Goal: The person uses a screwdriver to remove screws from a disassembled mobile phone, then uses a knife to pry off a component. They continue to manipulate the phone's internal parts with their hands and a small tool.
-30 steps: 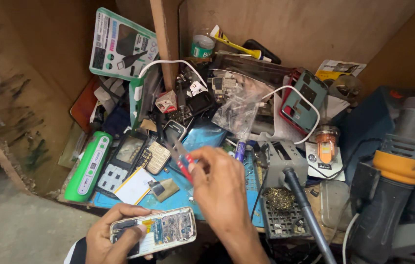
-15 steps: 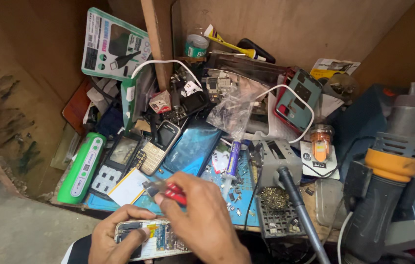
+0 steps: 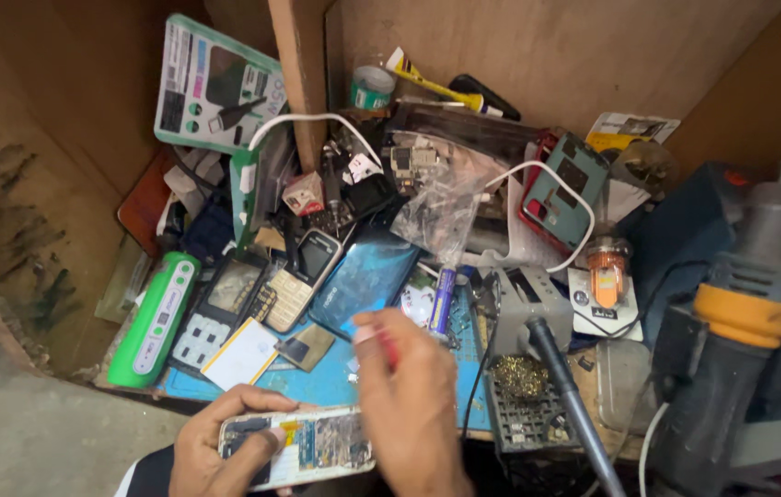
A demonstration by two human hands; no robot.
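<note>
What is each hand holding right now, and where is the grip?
The left hand holds the opened phone by its left end. The right hand pinches a red-handled tool by the handle; its tip is hidden.

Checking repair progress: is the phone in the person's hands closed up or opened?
Opened. The phone in the left hand has no cover: its circuit board and metal parts lie bare, and the right hand works over it.

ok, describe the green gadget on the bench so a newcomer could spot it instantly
Start at the blue work mat covering the cluttered wooden bench, and go to its left edge. There, lying slanted beside a grey keypad phone, is the green power bank. It is the only bright green, rounded bar there, with a white strip down its face; its neighbours are flat phones in grey, black and blue.
</note>
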